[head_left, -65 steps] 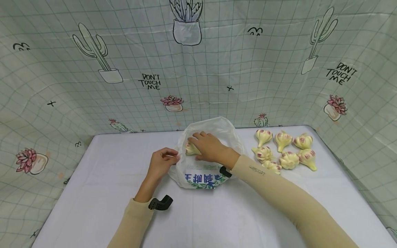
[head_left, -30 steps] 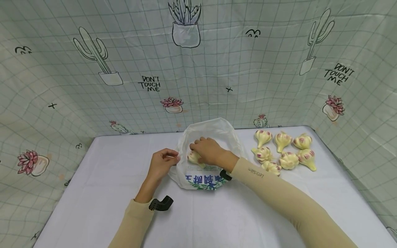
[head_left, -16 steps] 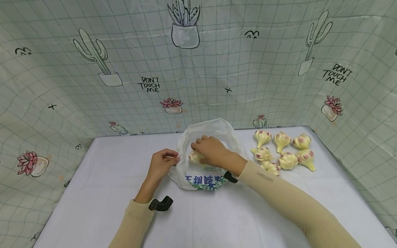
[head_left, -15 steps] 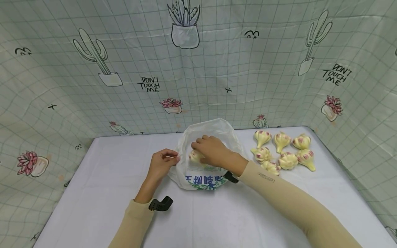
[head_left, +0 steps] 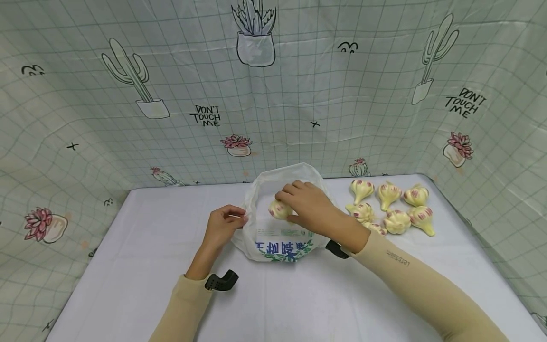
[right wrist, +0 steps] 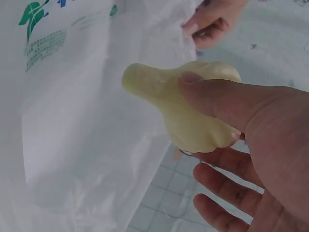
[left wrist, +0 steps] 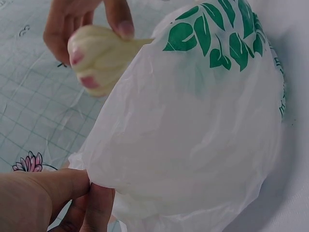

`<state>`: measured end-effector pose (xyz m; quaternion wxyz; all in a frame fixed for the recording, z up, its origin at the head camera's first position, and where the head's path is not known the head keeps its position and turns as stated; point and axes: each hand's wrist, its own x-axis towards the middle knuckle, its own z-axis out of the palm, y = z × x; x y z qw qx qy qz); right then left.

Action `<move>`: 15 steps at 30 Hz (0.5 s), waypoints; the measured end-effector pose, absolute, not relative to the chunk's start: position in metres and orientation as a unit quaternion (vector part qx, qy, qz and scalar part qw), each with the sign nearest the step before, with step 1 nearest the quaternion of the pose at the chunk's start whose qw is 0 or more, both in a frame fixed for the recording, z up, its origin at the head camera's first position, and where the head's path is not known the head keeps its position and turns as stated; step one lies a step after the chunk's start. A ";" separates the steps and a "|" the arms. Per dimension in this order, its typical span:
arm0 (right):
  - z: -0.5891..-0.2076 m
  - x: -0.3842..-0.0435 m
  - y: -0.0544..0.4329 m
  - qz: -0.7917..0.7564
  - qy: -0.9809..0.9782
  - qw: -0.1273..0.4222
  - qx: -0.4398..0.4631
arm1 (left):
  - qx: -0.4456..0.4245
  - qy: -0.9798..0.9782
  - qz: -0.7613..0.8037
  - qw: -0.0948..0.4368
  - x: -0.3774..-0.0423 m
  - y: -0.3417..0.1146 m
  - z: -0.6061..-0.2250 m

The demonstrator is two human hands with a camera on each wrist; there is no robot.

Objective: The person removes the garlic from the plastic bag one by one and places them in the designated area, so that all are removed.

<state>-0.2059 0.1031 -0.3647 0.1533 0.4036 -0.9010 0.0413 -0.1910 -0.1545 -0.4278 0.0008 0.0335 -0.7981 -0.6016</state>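
A white plastic bag (head_left: 273, 247) with blue lettering and green leaf prints stands at the middle of the table, its mouth spread. My left hand (head_left: 222, 225) pinches the left rim of the bag between thumb and fingers, as the left wrist view also shows. In my right hand (head_left: 314, 209) is a garlic bulb (head_left: 279, 209), pale yellow with pink patches, held between thumb and fingers at the bag's mouth. The right wrist view shows the thumb across the garlic bulb (right wrist: 198, 116), its stem pointing toward the bag. What lies deep inside the bag is hidden.
Several more garlic bulbs (head_left: 396, 221) lie grouped at the right rear of the white-covered table (head_left: 128, 266), close to my right forearm. A grid-patterned cloth (head_left: 290, 95) with cactus drawings hangs behind and along the sides.
My right hand has drawn back to the right and slightly up, bringing the garlic bulb with it from deeper in the bag toward the mouth. My left hand has stayed at the rim.
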 end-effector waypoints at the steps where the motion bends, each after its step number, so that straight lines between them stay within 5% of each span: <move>1: -0.364 -0.204 0.106 0.045 -0.900 0.159 0.403 | 0.033 -0.798 -0.601 0.001 -0.191 -0.155 -0.428; 15: -0.361 -0.180 0.159 0.111 -0.900 0.200 0.372 | 0.029 -0.797 -0.603 0.003 -0.191 -0.156 -0.431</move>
